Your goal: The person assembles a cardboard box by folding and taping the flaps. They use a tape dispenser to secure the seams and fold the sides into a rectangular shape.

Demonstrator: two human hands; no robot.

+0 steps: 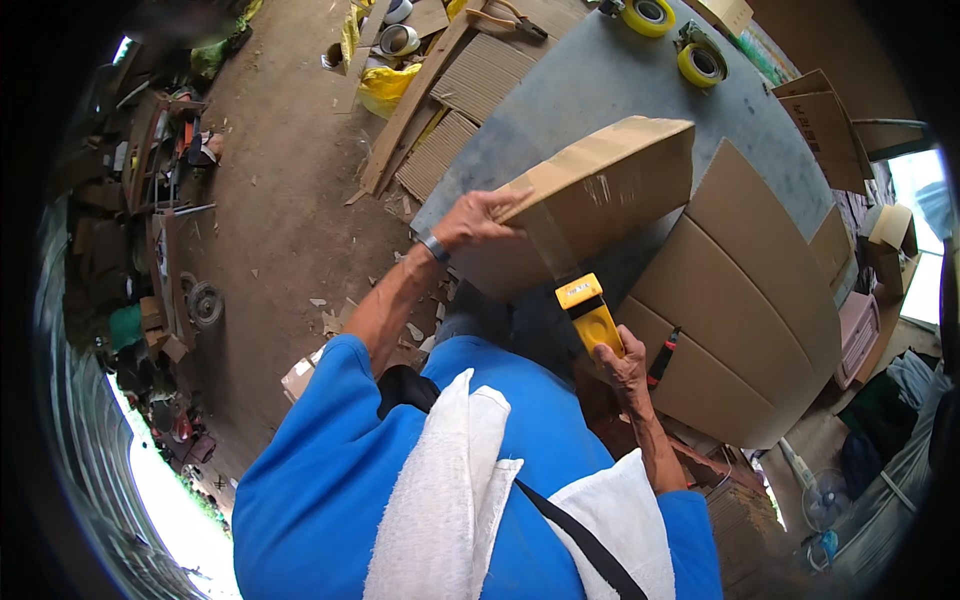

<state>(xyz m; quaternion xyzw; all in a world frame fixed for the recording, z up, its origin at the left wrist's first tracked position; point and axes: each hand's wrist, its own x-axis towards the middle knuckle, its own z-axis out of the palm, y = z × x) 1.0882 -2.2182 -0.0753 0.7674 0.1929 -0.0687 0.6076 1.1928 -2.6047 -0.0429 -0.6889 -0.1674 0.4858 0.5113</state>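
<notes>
A closed brown cardboard box [600,190] rests tilted on the grey table [620,80], one corner hanging over its near edge. My left hand [480,218] grips the box's near left corner, fingers flat along the top edge. My right hand [622,365] holds a yellow tape dispenser [590,315], whose head touches the box's front face where a strip of clear tape [555,255] runs down.
Flattened cardboard sheets [750,300] lie stacked on the table to the right. Two yellow tape rolls [700,62] sit at the table's far end. Corrugated boards and wooden planks [440,90] lean at the left. Dirt floor and clutter lie further left.
</notes>
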